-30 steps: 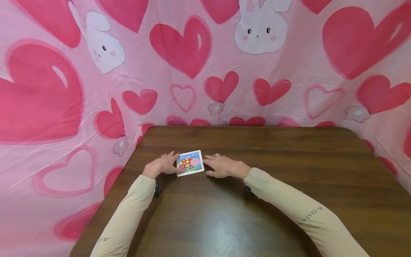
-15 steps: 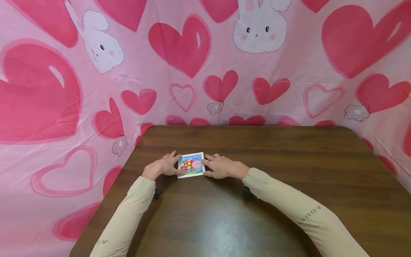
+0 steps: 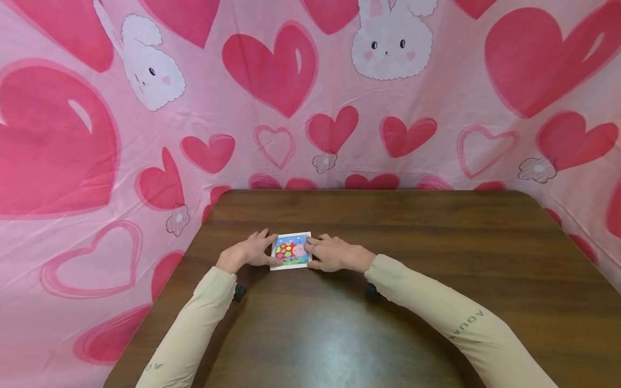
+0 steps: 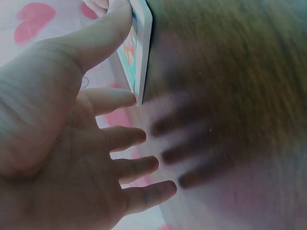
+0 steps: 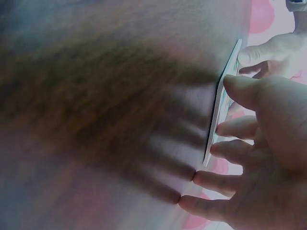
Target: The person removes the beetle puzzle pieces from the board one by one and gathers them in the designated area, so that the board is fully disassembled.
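Note:
A flat square board with a white border and a ladybird picture (image 3: 291, 250) lies on the brown table, face up. At its left edge is my left hand (image 3: 246, 252), fingers spread and fairly straight. In the left wrist view the thumb (image 4: 103, 40) rests on the board's face and the index fingertip meets a corner. My right hand (image 3: 339, 254) touches the right edge. In the right wrist view its thumb (image 5: 242, 91) is on a corner, two fingers are on the board, and the others touch the tabletop. The board's underside is hidden.
The wooden table (image 3: 417, 226) extends far to the right and toward the person. Behind and to the left hangs a pink cloth (image 3: 339, 97) printed with hearts and rabbits. Dark wrist devices (image 3: 239, 292) sit under both cuffs.
The board has turned slightly clockwise to lie squarer and slid a little right and nearer. My right hand, apart from it a second ago, now touches its right edge.

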A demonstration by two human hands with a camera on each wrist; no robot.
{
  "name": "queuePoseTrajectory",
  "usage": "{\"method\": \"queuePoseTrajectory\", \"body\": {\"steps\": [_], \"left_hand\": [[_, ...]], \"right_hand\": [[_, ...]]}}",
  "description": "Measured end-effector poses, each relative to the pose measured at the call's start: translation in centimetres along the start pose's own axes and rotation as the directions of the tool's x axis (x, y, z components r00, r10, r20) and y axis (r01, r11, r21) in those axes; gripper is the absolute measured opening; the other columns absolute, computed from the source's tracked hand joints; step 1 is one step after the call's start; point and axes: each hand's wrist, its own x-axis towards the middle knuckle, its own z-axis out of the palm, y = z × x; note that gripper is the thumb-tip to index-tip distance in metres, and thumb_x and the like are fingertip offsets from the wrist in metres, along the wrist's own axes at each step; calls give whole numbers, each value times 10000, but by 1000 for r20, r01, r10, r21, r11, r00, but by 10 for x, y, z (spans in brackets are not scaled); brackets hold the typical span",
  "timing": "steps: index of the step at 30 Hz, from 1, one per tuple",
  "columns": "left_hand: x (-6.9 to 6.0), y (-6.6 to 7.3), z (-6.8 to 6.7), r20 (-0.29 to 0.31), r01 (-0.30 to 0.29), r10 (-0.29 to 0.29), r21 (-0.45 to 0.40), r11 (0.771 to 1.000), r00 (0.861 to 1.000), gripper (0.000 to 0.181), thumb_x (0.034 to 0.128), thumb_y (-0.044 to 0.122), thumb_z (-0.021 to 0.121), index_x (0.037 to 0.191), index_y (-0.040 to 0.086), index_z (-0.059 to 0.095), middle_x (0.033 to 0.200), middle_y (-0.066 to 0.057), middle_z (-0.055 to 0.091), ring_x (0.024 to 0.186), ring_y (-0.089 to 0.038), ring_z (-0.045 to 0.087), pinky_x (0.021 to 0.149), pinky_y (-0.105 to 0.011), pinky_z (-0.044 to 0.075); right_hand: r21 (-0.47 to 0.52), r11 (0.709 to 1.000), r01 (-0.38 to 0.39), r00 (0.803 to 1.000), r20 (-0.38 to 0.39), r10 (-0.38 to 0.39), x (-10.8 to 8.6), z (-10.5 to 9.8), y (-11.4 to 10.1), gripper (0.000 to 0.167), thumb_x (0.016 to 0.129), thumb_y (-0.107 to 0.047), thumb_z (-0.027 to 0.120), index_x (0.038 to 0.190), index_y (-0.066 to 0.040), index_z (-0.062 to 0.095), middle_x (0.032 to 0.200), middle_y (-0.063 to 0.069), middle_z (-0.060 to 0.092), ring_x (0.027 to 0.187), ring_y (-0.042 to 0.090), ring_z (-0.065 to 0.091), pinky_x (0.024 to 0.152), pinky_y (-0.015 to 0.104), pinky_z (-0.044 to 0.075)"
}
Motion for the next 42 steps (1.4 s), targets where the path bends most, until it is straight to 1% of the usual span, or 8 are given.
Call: {"method": "queuePoseTrajectory", "body": {"steps": [4, 9, 14, 17, 23, 27, 33, 42], "left_hand": [[0, 1, 1, -5, -7, 7, 2, 1000, 1000, 936, 845, 586, 675, 1564, 156, 259, 1635, -217, 132, 1498, -458, 111, 1158, -644, 211], [0, 3, 3, -8, 4, -4, -9, 1000, 1000, 945, 839, 609, 665, 1565, 166, 254, 1636, -205, 148, 1499, -446, 128, 1153, -646, 222], [-1, 3, 6, -10, 18, -18, -17, 1000, 1000, 935, 844, 606, 661, 1567, 179, 250, 1639, -199, 140, 1504, -437, 115, 1146, -658, 225], [0, 4, 7, -11, 12, -12, -10, 1000, 1000, 934, 843, 605, 662, 1567, 182, 251, 1639, -202, 134, 1506, -433, 108, 1148, -654, 228], [4, 9, 8, -21, -21, 21, 2, 1000, 1000, 924, 847, 572, 677, 1562, 158, 264, 1637, -198, 147, 1507, -425, 113, 1161, -638, 219], [8, 14, 10, -16, -67, 68, 18, 998, 998, 918, 856, 552, 678, 1554, 112, 275, 1634, -196, 167, 1509, -420, 123, 1182, -601, 208], [12, 24, 9, -38, -123, 125, 43, 991, 991, 890, 871, 524, 678, 1538, 69, 304, 1631, -167, 211, 1513, -401, 136, 1204, -555, 196], [19, 41, 9, -33, -142, 144, 59, 988, 989, 868, 885, 521, 660, 1543, 84, 299, 1638, -130, 214, 1519, -380, 141, 1211, -535, 192]], "right_hand": [[3, 1000, 0, 1000, 9, 0, -1, -1, 0, 662, 971, -469, 556, 1531, -177, 356, 1626, 74, 270, 1460, 372, 305, 1130, 562, 339], [0, 1000, -2, 1000, 16, 2, -3, -1, 1, 660, 968, -467, 563, 1529, -184, 362, 1625, 73, 272, 1458, 352, 314, 1120, 557, 352], [-19, 1000, 2, 1000, 20, -2, -2, -2, 0, 648, 968, -459, 567, 1521, -178, 378, 1622, 82, 276, 1457, 345, 321, 1104, 562, 366], [-26, 1000, -1, 1000, 22, 2, -3, -2, 0, 640, 965, -453, 577, 1511, -172, 397, 1617, 104, 284, 1449, 346, 333, 1098, 561, 374], [-14, 999, -36, 999, 25, 36, -7, -2, 4, 643, 954, -451, 596, 1508, -184, 405, 1611, 144, 282, 1449, 349, 335, 1105, 564, 366], [10, 999, -46, 998, 37, 46, -11, 0, 7, 653, 950, -458, 599, 1510, -185, 401, 1613, 144, 279, 1456, 348, 324, 1110, 580, 351], [24, 998, -65, 998, 26, 65, -17, -2, 14, 655, 941, -447, 619, 1504, -183, 413, 1612, 137, 283, 1456, 351, 323, 1120, 579, 336], [40, 996, -80, 996, 28, 79, -26, -5, 27, 655, 939, -438, 626, 1498, -164, 422, 1605, 161, 286, 1438, 382, 338, 1119, 571, 346]]}}
